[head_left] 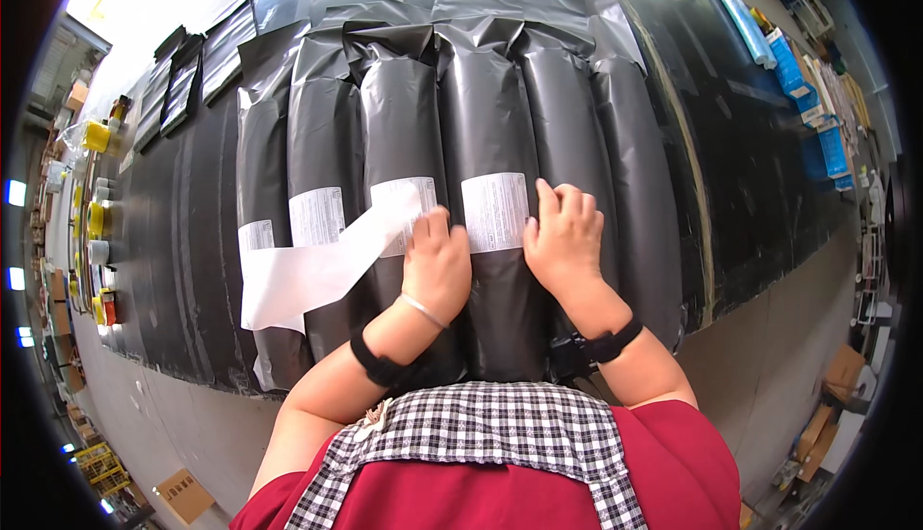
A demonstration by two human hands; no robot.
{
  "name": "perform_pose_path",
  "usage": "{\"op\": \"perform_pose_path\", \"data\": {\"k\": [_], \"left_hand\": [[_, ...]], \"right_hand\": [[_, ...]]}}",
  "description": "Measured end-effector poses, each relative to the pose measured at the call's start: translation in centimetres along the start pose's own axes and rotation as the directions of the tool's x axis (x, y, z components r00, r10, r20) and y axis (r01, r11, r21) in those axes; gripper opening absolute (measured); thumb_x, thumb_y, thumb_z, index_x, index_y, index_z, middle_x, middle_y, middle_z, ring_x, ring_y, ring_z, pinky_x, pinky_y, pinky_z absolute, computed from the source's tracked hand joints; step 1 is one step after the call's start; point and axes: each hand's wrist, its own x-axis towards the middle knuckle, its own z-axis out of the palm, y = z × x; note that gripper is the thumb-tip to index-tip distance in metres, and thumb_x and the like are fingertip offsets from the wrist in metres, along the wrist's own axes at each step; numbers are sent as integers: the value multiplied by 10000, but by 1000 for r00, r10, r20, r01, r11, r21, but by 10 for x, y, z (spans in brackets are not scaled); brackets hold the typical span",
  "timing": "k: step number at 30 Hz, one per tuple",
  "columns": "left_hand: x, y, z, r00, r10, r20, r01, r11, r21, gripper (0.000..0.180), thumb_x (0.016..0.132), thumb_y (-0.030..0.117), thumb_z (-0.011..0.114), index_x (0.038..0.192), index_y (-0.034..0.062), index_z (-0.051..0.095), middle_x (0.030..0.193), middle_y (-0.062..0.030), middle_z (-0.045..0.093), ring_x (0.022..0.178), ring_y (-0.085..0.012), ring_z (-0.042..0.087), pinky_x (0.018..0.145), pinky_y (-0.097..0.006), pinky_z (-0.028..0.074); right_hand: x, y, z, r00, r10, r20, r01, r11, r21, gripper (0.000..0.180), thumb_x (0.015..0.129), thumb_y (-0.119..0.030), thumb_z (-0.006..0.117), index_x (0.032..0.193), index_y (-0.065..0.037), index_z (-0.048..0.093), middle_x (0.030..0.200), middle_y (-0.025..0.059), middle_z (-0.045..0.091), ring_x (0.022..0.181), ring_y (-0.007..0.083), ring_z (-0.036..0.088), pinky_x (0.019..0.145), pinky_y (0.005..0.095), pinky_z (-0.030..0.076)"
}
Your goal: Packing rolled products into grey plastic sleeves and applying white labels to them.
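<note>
Several long, bulging black plastic mailing bags (490,116) lie side by side on a dark table. White printed labels sit on the left ones, among them one label (315,215) partly beneath a loose paper strip. My left hand (437,263) is closed on that long white paper strip (317,280), which trails leftward across the bags. Its thumb side is close to the left edge of another white label (494,213). At this label's right edge, my right hand (567,237) has its fingers curled, thumb and fingertips on the edge. The bag furthest right (636,174) shows no label.
Flat black bags (181,83) lie at the table's far left. Tape rolls (96,136) stand along the left side. A clear plastic roll (740,18) and blue boxes (788,63) are at the far right. Cardboard (186,494) lies on the floor.
</note>
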Motion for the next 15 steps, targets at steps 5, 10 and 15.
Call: {"op": "perform_pose_path", "data": {"k": [5, 10, 15], "left_hand": [[-36, -19, -65, 962, 232, 142, -108, 807, -581, 348, 826, 106, 739, 1161, 31, 679, 1069, -134, 624, 1000, -304, 616, 859, -377, 527], [-62, -51, -122, 985, 72, -159, -148, 824, -547, 407, 777, -31, 702, 1168, 82, 690, 983, -87, 703, 914, -268, 664, 797, -361, 533], [-78, -141, -177, 983, -130, -128, 128, 992, -19, 661, 779, 4, 633, 1419, 106, 504, 1370, -209, 499, 1272, -402, 455, 1076, -469, 391]], "right_hand": [[-6, -27, -4, 949, -311, 52, 275, 897, 346, 607, 836, -259, 724, 1402, -133, 542, 1574, 264, 245, 1430, 537, 225, 1146, 568, 307], [67, -60, 11, 930, -94, 356, 100, 995, 2, 668, 837, -372, 716, 1459, -283, 491, 1642, 230, 68, 1468, 555, 108, 1117, 686, 268], [10, -53, 13, 944, -192, 269, 173, 981, 92, 704, 837, -357, 714, 1479, -204, 471, 1631, 261, 80, 1489, 525, 69, 1148, 682, 196]]}}
